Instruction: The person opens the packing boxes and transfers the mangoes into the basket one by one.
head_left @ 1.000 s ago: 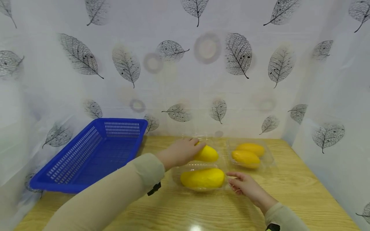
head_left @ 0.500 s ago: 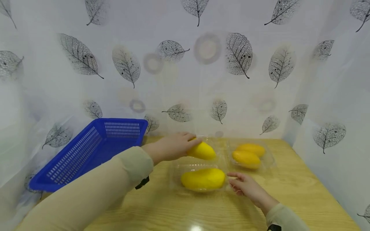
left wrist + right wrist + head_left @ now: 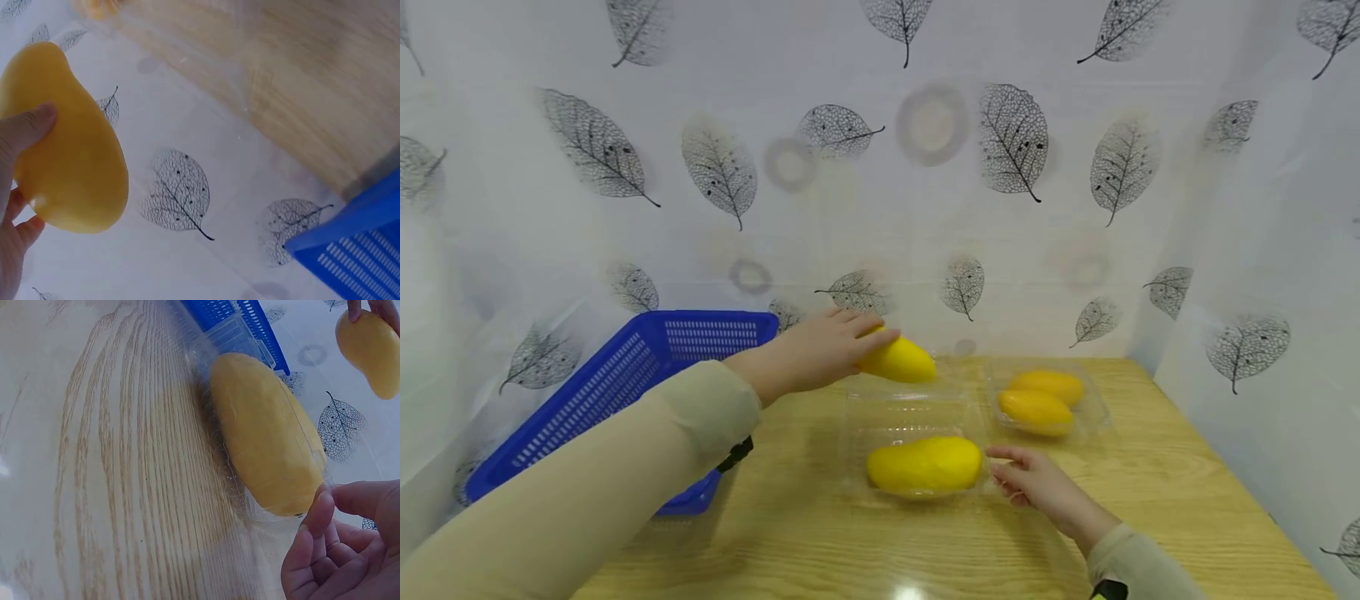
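Note:
My left hand (image 3: 820, 350) grips a yellow mango (image 3: 902, 362) and holds it in the air above the back of the table. The left wrist view shows the thumb lying across this mango (image 3: 75, 150), with fingertips beneath. Below it, an open clear plastic clamshell container (image 3: 880, 417) rests on the table. A second yellow mango (image 3: 925, 467) lies in its near half. At the container's right edge is my right hand (image 3: 1041, 487). In the right wrist view, thumb and forefinger of the right hand (image 3: 344, 544) pinch the clear rim beside the mango (image 3: 269, 437).
On the left stands a blue slotted basket (image 3: 580, 400), partly behind the left arm. Another clear container (image 3: 1097, 417) at the back right holds two orange-yellow mangoes (image 3: 1037, 408). A leaf-patterned curtain (image 3: 850, 217) closes off the back and sides of the wooden table (image 3: 1180, 500).
My left hand has lifted its mango up and leftward, out of the far half of the clamshell. The right hand has stayed at the container's right edge.

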### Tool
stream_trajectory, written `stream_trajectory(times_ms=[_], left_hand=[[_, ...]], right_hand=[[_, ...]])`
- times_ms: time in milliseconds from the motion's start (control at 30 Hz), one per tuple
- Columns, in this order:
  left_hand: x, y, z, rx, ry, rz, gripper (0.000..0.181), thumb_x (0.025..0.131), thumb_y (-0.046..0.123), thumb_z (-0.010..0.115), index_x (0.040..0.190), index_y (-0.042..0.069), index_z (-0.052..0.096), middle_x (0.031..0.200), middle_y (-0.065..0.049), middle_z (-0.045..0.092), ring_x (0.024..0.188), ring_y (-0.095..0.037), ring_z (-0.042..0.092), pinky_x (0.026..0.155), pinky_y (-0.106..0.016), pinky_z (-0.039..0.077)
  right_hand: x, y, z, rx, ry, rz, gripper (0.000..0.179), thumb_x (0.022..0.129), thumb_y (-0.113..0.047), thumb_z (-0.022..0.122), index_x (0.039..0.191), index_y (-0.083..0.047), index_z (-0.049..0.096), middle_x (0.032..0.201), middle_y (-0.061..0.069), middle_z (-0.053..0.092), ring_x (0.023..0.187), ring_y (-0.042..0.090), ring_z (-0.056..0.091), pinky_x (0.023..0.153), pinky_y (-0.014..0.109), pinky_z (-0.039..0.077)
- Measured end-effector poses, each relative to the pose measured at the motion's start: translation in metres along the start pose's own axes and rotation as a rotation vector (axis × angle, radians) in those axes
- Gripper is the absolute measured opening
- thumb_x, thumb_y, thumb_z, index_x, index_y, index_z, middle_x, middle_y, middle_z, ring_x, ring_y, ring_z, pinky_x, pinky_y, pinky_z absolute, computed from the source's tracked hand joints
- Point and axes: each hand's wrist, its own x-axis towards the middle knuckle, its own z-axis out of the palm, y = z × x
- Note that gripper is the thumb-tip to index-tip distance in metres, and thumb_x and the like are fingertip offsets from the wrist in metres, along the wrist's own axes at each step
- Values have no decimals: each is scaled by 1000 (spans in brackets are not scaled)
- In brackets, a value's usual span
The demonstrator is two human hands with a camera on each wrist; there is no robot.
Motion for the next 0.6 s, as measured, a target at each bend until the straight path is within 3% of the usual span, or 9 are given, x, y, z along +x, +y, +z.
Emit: stream_trajectory(times_ms=[267, 400, 600], left_hand=[[-12, -22, -1, 118, 159, 38, 64, 81, 24, 74, 137, 14, 45, 130, -8, 51, 120, -29, 44, 102, -44, 34], [-20, -32, -1, 101, 222, 52, 63, 79, 23, 76, 134, 12, 48, 128, -10, 52, 118, -31, 46, 100, -45, 37], [-37, -49, -4, 46, 195, -2, 64, 80, 20, 75, 136, 8, 45, 130, -14, 49, 119, -34, 45, 99, -46, 38]], right_hand=[[0, 0, -1, 8, -8, -8, 51, 98, -16, 46, 136, 14, 32, 79, 4, 53, 66, 12, 45, 56, 24, 41], [0, -1, -1, 11, -2, -6, 51, 98, -16, 47, 136, 14, 32, 80, 4, 53, 66, 12, 46, 56, 23, 41], [0, 0, 0, 14, -4, -4, 51, 97, -17, 47, 135, 14, 33, 80, 4, 53, 66, 11, 46, 56, 23, 41]])
